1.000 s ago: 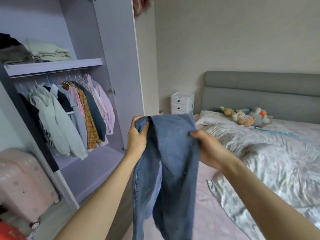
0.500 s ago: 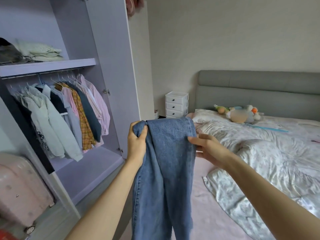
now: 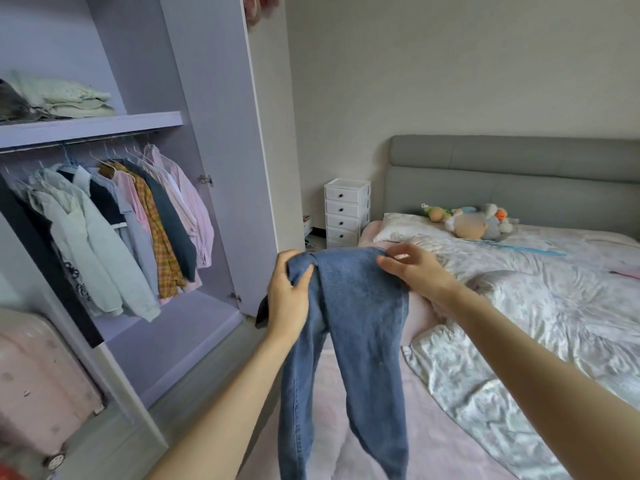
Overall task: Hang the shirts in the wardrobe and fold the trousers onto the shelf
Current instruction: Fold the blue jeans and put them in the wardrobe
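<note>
Fingers [image 3: 298, 271] of my left hand [image 3: 289, 299] grip one top corner of the jeans [image 3: 360, 313]; my right hand [image 3: 414, 270] rests on the other, fingers loosely spread. They hang between wardrobe [image 3: 214, 133] and bed [image 3: 519, 306]. I read no label or writing.

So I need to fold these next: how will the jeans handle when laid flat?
Floppy, probably: the jeans hang limp from the left hand, legs dangling. Likely fairly heavy for cloth, as they drop straight down. Not slippery, I'd guess; the right hand steadies the top edge with loose fingers.
</note>
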Motion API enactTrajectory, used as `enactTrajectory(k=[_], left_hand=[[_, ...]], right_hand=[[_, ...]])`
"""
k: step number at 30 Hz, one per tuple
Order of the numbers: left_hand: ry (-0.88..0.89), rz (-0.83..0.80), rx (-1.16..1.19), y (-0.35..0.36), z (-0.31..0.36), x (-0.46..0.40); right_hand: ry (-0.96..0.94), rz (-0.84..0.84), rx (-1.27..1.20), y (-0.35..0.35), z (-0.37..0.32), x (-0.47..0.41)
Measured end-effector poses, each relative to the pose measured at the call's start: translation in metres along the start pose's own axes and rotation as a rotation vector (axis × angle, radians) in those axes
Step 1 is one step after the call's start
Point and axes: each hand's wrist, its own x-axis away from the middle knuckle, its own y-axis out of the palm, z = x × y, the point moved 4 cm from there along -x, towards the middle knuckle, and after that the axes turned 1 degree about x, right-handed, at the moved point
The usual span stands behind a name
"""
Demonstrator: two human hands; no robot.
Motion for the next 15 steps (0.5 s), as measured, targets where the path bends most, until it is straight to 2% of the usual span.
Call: enactTrajectory(k=[1,3,4,5,7,9,10,12,15], left_hand=[[0.018,-0.022,-0.044,0.004,0.0,0.002],[0.061,-0.067,-0.199,0.013,0.001,0.004],[0.081,-0.082,-0.305,0.017,0.001,0.004],[0.096,-0.09,-0.398,0.021,0.002,0.004],[0.098,-0.107,-0.471,0.029,0.006,0.002],[0.064,-0.156,-0.423,0.033,0.009,-0.002],[0.049,-0.185,-0.388,0.034,0.01,-0.005],[0.05,-0.212,-0.347,0.029,0.012,-0.01],[0.109,-0.24,-0.337,0.025,0.019,-0.014]], right_hand=[[0.005,0.008,0.067,0.002,0.005,0.001],[-0.048,0.109,0.448,0.002,0.006,0.007],[-0.127,0.196,0.587,0.006,0.002,0.015],[-0.23,0.255,0.624,0.013,-0.001,0.024],[-0.356,0.184,0.548,0.04,0.005,0.044],[-0.288,0.053,0.433,0.066,0.022,0.057],[-0.239,0.046,0.376,0.073,0.03,0.059],[-0.21,0.129,0.301,0.077,0.037,0.058],[-0.269,0.278,0.26,0.076,0.033,0.051]])
